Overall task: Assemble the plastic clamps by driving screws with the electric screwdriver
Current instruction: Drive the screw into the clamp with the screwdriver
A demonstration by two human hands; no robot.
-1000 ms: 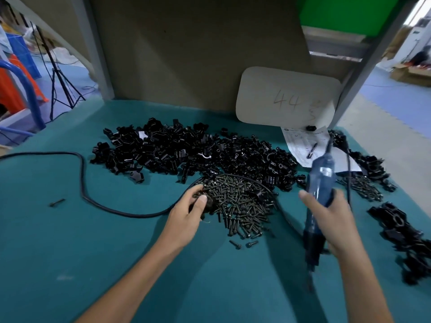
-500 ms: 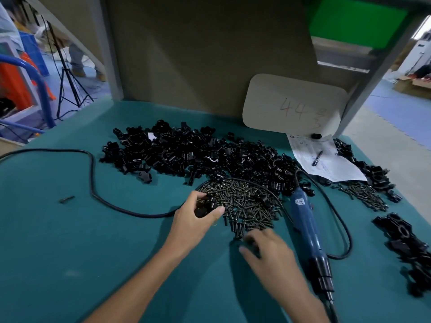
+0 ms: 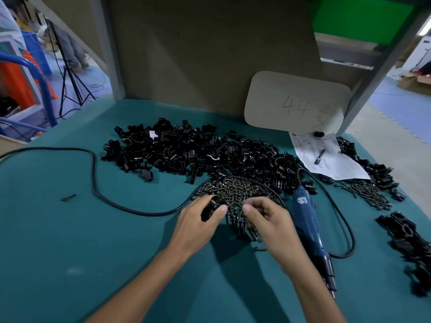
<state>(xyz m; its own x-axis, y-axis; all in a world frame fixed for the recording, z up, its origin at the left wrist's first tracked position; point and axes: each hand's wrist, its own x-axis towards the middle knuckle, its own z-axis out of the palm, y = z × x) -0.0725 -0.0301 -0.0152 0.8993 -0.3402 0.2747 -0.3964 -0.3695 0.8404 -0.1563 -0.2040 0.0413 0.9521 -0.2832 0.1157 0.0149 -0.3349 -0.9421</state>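
The green table (image 3: 70,252) carries everything, with wide bare cloth on the near and left side: plenty of room for both forearms to swing. Across the back sprawls the heap of clamp parts (image 3: 198,152), dumped within reach and well short of the far wall. On the right, close to the table's edge, sits a row of clamps (image 3: 405,234) that look assembled, probably set there to keep them apart from the raw stock.

The cord (image 3: 93,173) loops in from the left and curls round the screw pile (image 3: 238,190), almost fencing it in; that loop could snag a sleeve. The screwdriver (image 3: 310,220) lies flat just right of the hands, tip towards the person, free of any grip and, I'd say, parked for a quick pick-up.

Now the hands, meeting over the near rim of the screws. The left hand (image 3: 198,220) grips a black clamp piece (image 3: 211,206) between thumb and curled fingers, ready to take a screw. The right hand (image 3: 268,220) hovers curled over the pile, thumb and fingertips drawn together; whether they pinch a screw, I cannot tell. A stray screw (image 3: 260,248) lies just below it.
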